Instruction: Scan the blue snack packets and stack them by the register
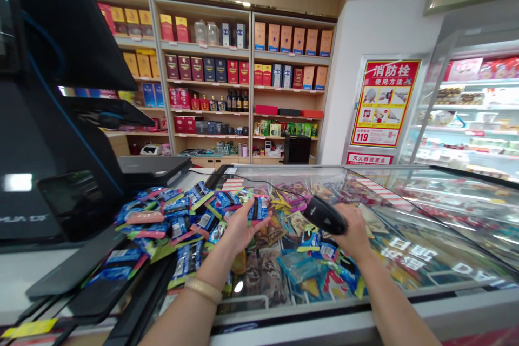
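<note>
A packet [258, 208] is gripped in the fingers of the left hand [238, 228]; at its three o'clock, a scanner [324, 215] is gripped by the right hand [354, 232]. Piled packets [176, 216] are noted at the left hand's nine o'clock, loose packets [327, 251] at the scanner's six, on the freezer [300, 335].

At the right of the frame, you can read 消防栓 and 使用方法 across the top of the red-and-yellow poster [385, 105], with the number 119 at its lower left. The red sign [369, 159] just beneath reads 灭火器放置点. On the freezer [324, 330] glass at lower right, you can make out "DA" (the white characters beside it are too distorted to read). At the left edge, your black machine [60, 178] shows "HUA", partly cut off.
</note>
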A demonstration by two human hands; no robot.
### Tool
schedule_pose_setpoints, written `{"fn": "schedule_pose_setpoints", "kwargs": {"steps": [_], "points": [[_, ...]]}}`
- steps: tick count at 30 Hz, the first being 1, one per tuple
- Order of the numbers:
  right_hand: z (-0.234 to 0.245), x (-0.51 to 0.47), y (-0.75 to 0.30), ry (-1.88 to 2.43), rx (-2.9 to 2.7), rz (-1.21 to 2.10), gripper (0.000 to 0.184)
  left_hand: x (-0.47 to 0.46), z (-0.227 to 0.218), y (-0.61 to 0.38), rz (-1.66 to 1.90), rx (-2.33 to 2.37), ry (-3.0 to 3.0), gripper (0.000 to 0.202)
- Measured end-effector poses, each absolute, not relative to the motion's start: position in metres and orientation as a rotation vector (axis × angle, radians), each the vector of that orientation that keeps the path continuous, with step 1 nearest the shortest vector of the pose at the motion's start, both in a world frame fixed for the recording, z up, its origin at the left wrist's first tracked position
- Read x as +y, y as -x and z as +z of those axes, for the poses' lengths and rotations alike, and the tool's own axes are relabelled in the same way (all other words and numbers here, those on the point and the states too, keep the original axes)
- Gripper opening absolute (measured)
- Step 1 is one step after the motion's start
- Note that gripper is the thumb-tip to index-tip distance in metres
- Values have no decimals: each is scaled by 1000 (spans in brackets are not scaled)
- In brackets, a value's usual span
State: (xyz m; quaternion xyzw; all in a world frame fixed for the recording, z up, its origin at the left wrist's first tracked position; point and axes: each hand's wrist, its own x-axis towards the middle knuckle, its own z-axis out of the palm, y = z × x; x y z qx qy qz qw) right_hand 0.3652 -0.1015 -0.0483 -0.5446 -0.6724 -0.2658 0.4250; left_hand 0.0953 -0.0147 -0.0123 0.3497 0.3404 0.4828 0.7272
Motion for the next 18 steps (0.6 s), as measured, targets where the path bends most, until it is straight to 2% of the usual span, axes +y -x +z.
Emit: {"fn": "schedule_pose_setpoints", "kwargs": {"steps": [3, 9, 18], "points": [[-47, -102, -360, 1371, -1786, -617, 26, -13, -20, -97, 1066, 756, -969, 16], [-42, -104, -351, 1424, -1916, -454, 21, -12, -33, -101, 1009, 758, -1139, 24], [-38, -105, -347, 1461, -1947, -448, 19, -15, -29, -102, 970, 775, -1196, 22]]}}
